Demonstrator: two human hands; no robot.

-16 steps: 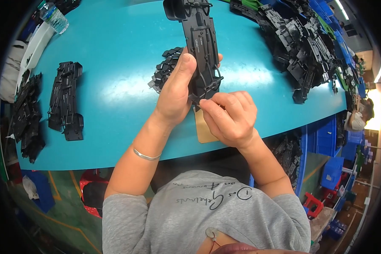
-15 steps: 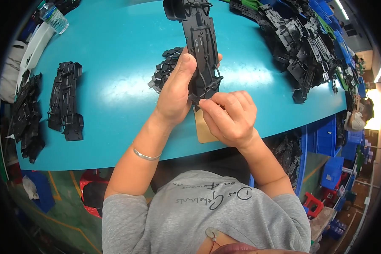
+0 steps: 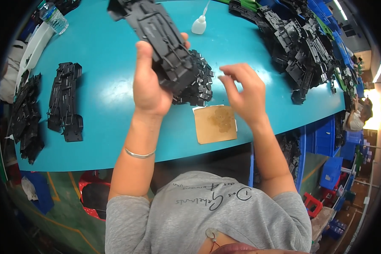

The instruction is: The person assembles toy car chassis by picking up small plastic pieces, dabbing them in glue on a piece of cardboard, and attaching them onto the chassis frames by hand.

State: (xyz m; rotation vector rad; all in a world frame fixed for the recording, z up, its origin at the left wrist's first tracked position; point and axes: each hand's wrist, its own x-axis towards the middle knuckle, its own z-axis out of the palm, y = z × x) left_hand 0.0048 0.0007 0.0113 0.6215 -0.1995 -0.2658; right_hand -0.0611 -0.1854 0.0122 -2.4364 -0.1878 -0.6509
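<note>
My left hand (image 3: 150, 86) grips a long black plastic chassis-like part (image 3: 158, 38), tilted with its far end to the upper left. Its thumb lies along the near side, and fingertips show on the far side. To the right, my right hand (image 3: 245, 86) is empty, with thumb and fingers apart. Between the hands, a pile of small black plastic pieces (image 3: 203, 80) lies on the turquoise table (image 3: 114, 139), partly hidden by the held part. Just in front of the pile sits a square of brown cardboard (image 3: 213, 131) with a dark wet-looking stain.
A white squeeze bottle (image 3: 199, 25) with a thin nozzle stands at the back. Similar black parts (image 3: 65, 101) lie at left, and a large heap of them (image 3: 302, 51) at right. A clear water bottle (image 3: 54, 19) is at the back left. Blue crates (image 3: 321, 135) stand beyond the table's right edge.
My left hand has swung the black part to the upper left. My right hand has come off its near end and opened, moving right and up. The squeeze bottle and more cardboard now show.
</note>
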